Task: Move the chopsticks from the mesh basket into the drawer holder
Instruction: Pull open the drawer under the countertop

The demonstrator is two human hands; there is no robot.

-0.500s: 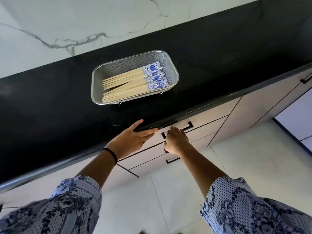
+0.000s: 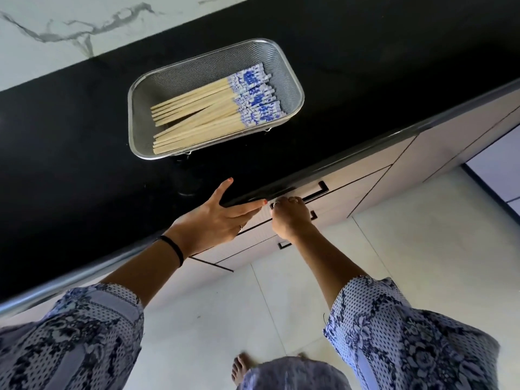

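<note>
A: Progress so far? Where are the chopsticks [image 2: 216, 108] sitting?

B: All lying in the mesh basket [image 2: 292, 80], blue-patterned ends pointing right, bare wooden tips left. Basket is standing on the black bench [image 2: 84, 153], near its front edge. None are looking moved.

A: And the drawer?

B: Top drawer [image 2: 346, 190] under the bench edge is showing flush with the cabinet front, so reading it as not yet open. The holder inside is not showing at all.

A: Grips?

B: Right hand [image 2: 289, 218] is curling its fingers round the black drawer handle [image 2: 315, 192], at its left end. Left hand [image 2: 216, 218] is carrying nothing: fingers straight and spread, hovering at the bench's front edge, index finger pointing toward the handle. Cannot tell whether it is touching the edge.

A: So what is remaining?

B: Judging from this, nearly everything. Opening the drawer is the step in hand. After that: finding the holder, lifting the chopsticks out of the basket, laying them in. A black wristband [image 2: 173, 249] is sitting on the left wrist; patterned sleeves [image 2: 394, 342] are staying well below the work.
</note>
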